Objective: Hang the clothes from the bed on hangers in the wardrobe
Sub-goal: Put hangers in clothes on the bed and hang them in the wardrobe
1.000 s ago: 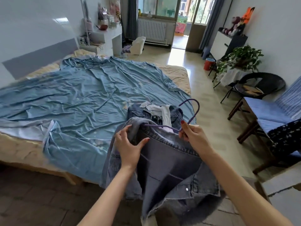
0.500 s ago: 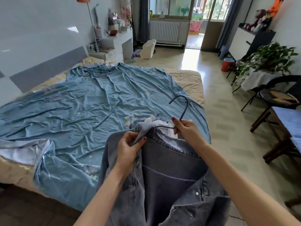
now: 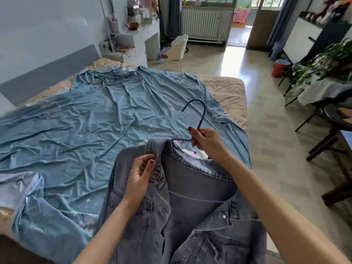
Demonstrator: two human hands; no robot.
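The denim jacket (image 3: 190, 206) is held up over the near edge of the bed (image 3: 228, 92). The left hand (image 3: 140, 180) pinches the jacket's collar between thumb and fingers. The right hand (image 3: 206, 141) grips the purple hanger (image 3: 198, 119) at the neck below its hook (one arm of it runs under the collar). No readable label or writing shows on the jacket. A white garment (image 3: 198, 154) lies on the bed behind the jacket.
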